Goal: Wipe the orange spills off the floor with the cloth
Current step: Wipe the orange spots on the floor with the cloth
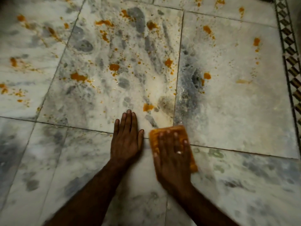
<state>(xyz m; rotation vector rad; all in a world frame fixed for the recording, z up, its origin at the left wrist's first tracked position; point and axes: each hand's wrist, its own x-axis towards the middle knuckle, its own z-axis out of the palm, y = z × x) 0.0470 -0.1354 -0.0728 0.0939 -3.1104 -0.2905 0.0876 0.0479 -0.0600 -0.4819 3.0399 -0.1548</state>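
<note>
Down on a marble floor (236, 119), a person presses the right hand (174, 159) flat on an orange cloth (155, 139), fingers straight and spread, not curled round it. Both hand and cloth are blurred. The cloth lies across a tile joint at about 5 o'clock from the frame's centre. The left hand (126, 141), just beside the cloth at its 9 o'clock, rests palm-down on the tile, fingers straight and together, holding nothing. A ring (179, 152) shows on the right hand. Orange spills (78, 77) dot the tiles from 9 o'clock through 12 to 2 o'clock. The nearest blot (147, 107) sits at 1 o'clock from the left fingertips, apart from the cloth. A patterned border (288, 59) runs along the 3 o'clock edge.
</note>
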